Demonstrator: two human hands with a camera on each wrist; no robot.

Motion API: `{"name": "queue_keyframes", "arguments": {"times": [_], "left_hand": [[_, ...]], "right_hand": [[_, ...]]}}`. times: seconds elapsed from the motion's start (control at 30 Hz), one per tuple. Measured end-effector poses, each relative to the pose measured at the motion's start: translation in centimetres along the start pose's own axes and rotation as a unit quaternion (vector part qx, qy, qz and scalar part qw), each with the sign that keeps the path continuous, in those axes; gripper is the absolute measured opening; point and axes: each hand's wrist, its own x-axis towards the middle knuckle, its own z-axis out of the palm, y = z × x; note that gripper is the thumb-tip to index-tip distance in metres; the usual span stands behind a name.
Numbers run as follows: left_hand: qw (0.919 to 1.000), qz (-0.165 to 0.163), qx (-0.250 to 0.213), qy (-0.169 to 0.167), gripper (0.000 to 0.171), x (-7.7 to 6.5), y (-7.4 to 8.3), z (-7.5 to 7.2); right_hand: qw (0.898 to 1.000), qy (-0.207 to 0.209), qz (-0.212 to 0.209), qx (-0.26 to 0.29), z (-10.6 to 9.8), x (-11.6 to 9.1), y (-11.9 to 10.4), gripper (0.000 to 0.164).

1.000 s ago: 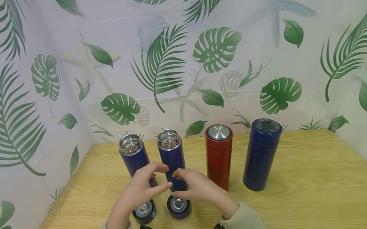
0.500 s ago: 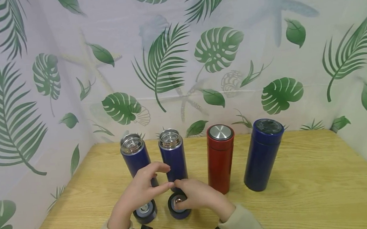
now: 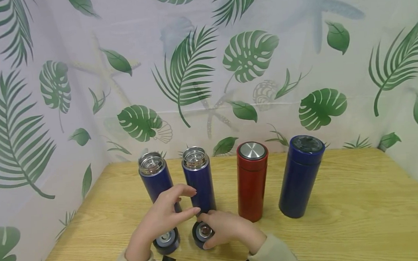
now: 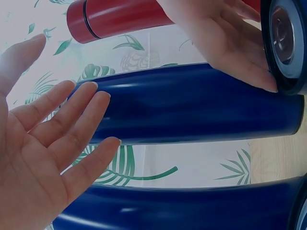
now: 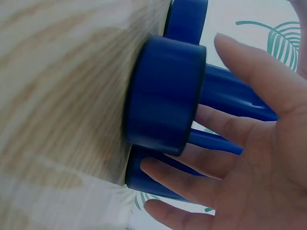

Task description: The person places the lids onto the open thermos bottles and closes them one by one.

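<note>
My right hand [image 3: 231,229] reaches round an upturned blue flask lid [image 3: 199,235] on the table, fingertips at its far side and thumb by its near rim. In the right wrist view the lid stands between the spread thumb and the fingers [image 5: 192,187], with a gap beside the thumb. My left hand [image 3: 160,215] hovers to the left with relaxed fingers, holding nothing. It partly covers a second upturned lid [image 3: 167,248]. Behind the hands two uncapped blue vacuum flasks, the left one [image 3: 156,185] and the middle one [image 3: 199,183], stand upright with bare steel necks.
Right of them stand a capped red flask [image 3: 251,183] with a silver top and a capped blue flask [image 3: 300,181] with a dark top. All are on a wooden table [image 3: 360,201]. A leaf-printed cloth [image 3: 205,67] hangs behind it.
My right hand has come down and toward me from in front of the middle flask, until its thumb and fingers straddle the right-hand lid. My left hand has stayed nearly still.
</note>
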Motion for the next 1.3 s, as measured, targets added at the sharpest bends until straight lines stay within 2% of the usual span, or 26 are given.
{"name": "queue_keyframes", "arguments": {"times": [0.4,0.8,1.03,1.17,1.3], "left_hand": [[1.0000,0.000,0.001,0.004,0.038,0.3,0.0,0.2],[0.9980,0.000,0.028,0.056,0.034,0.4,0.2,0.3],[0.9936,0.004,0.039,0.106,0.034,0.6,0.5,0.3],[0.9886,-0.001,0.034,0.147,0.034,0.8,0.7,0.3],[0.9804,0.011,0.035,0.193,0.034,1.0,0.9,0.2]], "right_hand": [[1.000,0.014,-0.012,-0.006,0.6,0.6,0.3,0.073],[1.000,0.010,-0.019,-0.006,0.5,0.6,0.2,0.062],[0.999,0.019,-0.027,-0.027,-0.2,0.0,-0.2,0.063],[1.000,0.016,-0.018,-0.006,-1.0,-0.6,-0.6,0.064],[0.999,0.010,-0.014,0.027,-2.0,-1.4,-0.9,0.062]]}}
